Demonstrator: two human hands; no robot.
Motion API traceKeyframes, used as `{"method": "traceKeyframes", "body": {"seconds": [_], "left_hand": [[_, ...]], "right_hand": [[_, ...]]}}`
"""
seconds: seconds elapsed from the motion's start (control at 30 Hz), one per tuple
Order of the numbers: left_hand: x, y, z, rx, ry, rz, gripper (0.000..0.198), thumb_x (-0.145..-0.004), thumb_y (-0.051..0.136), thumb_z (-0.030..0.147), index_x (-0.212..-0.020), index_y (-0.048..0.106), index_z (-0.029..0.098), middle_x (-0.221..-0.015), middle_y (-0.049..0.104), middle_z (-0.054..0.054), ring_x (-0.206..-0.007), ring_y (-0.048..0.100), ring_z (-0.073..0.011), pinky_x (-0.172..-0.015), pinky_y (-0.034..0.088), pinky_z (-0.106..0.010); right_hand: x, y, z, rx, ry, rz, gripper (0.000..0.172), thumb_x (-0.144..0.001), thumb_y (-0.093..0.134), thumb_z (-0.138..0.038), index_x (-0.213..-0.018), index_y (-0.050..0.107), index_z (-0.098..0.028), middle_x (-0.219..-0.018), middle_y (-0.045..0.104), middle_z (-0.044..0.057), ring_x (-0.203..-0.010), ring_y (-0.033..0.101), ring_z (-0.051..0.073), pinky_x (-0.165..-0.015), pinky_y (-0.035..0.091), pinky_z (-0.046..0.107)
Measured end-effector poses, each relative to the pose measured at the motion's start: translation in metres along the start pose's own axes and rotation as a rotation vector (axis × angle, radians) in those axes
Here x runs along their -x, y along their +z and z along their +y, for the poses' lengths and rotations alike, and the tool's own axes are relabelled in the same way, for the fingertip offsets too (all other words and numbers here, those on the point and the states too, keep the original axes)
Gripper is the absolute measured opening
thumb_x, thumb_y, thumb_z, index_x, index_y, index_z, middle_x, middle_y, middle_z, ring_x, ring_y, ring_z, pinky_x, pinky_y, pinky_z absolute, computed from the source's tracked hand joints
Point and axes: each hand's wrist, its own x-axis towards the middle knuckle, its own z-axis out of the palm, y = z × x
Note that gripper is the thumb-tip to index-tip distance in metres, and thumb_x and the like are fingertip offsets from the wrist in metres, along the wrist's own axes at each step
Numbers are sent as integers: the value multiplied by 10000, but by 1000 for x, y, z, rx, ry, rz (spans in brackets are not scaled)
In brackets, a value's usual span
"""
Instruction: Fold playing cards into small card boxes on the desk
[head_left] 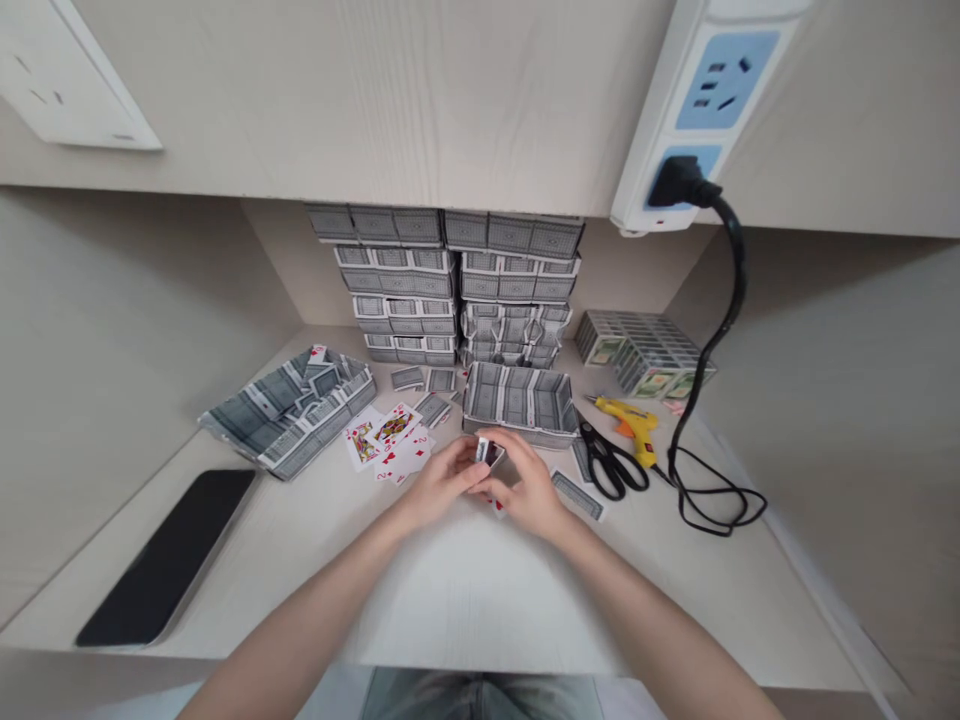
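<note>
Between my two hands is a small folded playing card point(491, 453), partly hidden by the fingers. My left hand point(444, 484) grips it from the left, thumb in front. From the right, my right hand point(529, 490) closes its fingers around the other side. A red-marked card point(498, 508) shows just under the right fingers. Directly beyond the hands lies a shallow open tray made of cards point(517, 395). Loose face-up playing cards point(405, 455) are spread left of my left hand. A face-down card point(577, 495) lies right of my right hand.
Stacked card boxes point(401, 280) rise against the back. At left are a card tray point(289, 410) holding folded pieces and a black phone point(169, 560). Black scissors point(611, 462) and a yellow glue gun point(631, 425) lie right, its cord point(705, 390) reaching a power strip point(709, 110).
</note>
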Motion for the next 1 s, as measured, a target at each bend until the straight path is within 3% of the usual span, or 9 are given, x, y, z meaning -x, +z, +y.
{"method": "traceKeyframes", "body": {"seconds": [0.2, 0.3, 0.4, 0.47, 0.57, 0.73, 1.0], "left_hand": [[-2, -9, 4, 163, -120, -120, 435, -681, 649, 348, -1040, 551, 124, -1068, 595, -108, -947, 571, -214, -805, 464, -333], [-2, -14, 5, 152, -114, -76, 493, -631, 699, 271, -1080, 541, 140, -1118, 577, -108, -986, 557, -218, -839, 456, -347], [-5, -16, 2, 115, -32, 36, 589, -607, 713, 225, -1151, 492, 173, -1206, 520, -107, -1021, 540, -211, -862, 453, -360], [-6, -17, -3, 40, 27, 122, 623, -597, 714, 208, -1171, 472, 180, -1215, 509, -111, -1001, 548, -200, -860, 460, -371], [-7, -16, -9, -166, 98, 228, 607, -597, 703, 189, -1162, 484, 200, -1212, 501, -104, -972, 556, -187, -840, 479, -373], [-5, -14, -11, -443, 180, 326, 534, -648, 642, 155, -1151, 490, 248, -1231, 470, -71, -939, 567, -165, -758, 520, -328], [-3, -12, -11, -604, 248, 288, 506, -659, 585, 39, -1114, 468, 226, -1201, 449, -64, -1080, 484, -191, -765, 516, -330]], "right_hand": [[1, -1, 4, 58, -93, -2, 487, -701, 622, -204, -1157, 490, -308, -1227, 453, 57, -1142, 413, 233, -966, 327, 406], [3, 2, 9, 37, -5, 7, 583, -672, 636, -199, -1212, 444, -306, -1282, 397, 68, -1188, 367, 253, -972, 321, 431], [2, 4, 12, -138, 142, 96, 652, -707, 585, -211, -1301, 326, -284, -1301, 391, 84, -1130, 442, 237, -920, 392, 422], [0, 5, 13, -293, 272, 147, 504, -764, 525, -274, -1253, 404, -255, -1231, 475, 87, -1005, 537, 217, -828, 470, 396], [-3, 5, 13, -410, 446, 168, 306, -764, 523, -394, -996, 604, -211, -997, 619, 71, -816, 603, 207, -689, 532, 366], [-3, 7, 16, -399, 539, 139, 319, -658, 635, -432, -861, 647, -186, -821, 657, 57, -606, 612, 183, -552, 537, 336], [-1, 8, 16, -449, 578, 66, 339, -649, 629, -446, -841, 642, -167, -727, 655, 48, -608, 607, 181, -539, 533, 322]]}}
